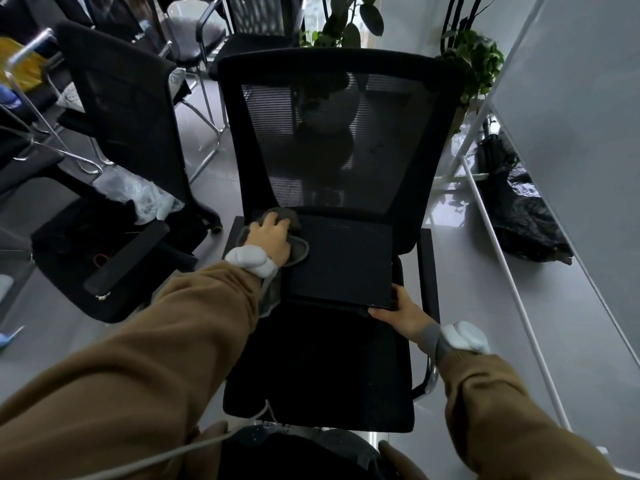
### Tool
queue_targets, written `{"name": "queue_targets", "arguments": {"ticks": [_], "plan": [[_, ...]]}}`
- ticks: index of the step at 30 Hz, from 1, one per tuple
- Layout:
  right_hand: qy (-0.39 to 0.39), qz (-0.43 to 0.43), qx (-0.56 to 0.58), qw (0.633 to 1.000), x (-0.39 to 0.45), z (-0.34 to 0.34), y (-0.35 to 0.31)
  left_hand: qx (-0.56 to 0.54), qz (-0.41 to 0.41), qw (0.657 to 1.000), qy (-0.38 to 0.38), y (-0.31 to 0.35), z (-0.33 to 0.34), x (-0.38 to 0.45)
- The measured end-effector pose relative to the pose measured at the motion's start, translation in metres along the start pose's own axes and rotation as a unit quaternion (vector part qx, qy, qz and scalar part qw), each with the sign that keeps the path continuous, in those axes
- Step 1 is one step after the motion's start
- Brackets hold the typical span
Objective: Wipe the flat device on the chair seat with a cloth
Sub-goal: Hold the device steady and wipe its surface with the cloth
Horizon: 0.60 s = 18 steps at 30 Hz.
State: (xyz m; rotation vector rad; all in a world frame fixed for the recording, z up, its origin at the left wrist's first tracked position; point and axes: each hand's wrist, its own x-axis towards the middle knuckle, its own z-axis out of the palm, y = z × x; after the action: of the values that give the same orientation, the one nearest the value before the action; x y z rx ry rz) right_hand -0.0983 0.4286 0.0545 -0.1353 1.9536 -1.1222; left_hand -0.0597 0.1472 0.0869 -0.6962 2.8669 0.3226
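A flat black device (pixel 341 259) lies on the black chair seat (pixel 322 368), close to the mesh backrest. My left hand (pixel 272 239) presses a grey cloth (pixel 298 249) onto the device's far left corner, fingers curled over the cloth. Part of the cloth hangs down beside the device's left edge. My right hand (pixel 401 311) grips the device's near right corner, thumb on top and fingers under the edge. Both arms wear brown sleeves with white bands at the wrists.
Another black chair (pixel 128 109) stands at the left, with a black bag and crumpled plastic (pixel 138 195) on the floor beside it. A white frame and panel (pixel 519 271) run along the right, with potted plants (pixel 474 60) behind. A cable (pixel 173 452) trails by my lap.
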Motion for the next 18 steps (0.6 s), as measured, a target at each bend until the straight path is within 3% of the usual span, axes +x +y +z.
{"name": "queue_targets", "arguments": {"ticks": [12, 18], "plan": [[0.015, 0.008, 0.026, 1.0, 0.002, 0.004, 0.007, -0.039, 0.206, 0.971, -0.111, 0.128, 0.022, -0.001], [0.014, 0.004, 0.025, 1.0, 0.002, 0.005, 0.004, 0.02, 0.216, 0.965, -0.146, 0.132, 0.02, 0.008]]}}
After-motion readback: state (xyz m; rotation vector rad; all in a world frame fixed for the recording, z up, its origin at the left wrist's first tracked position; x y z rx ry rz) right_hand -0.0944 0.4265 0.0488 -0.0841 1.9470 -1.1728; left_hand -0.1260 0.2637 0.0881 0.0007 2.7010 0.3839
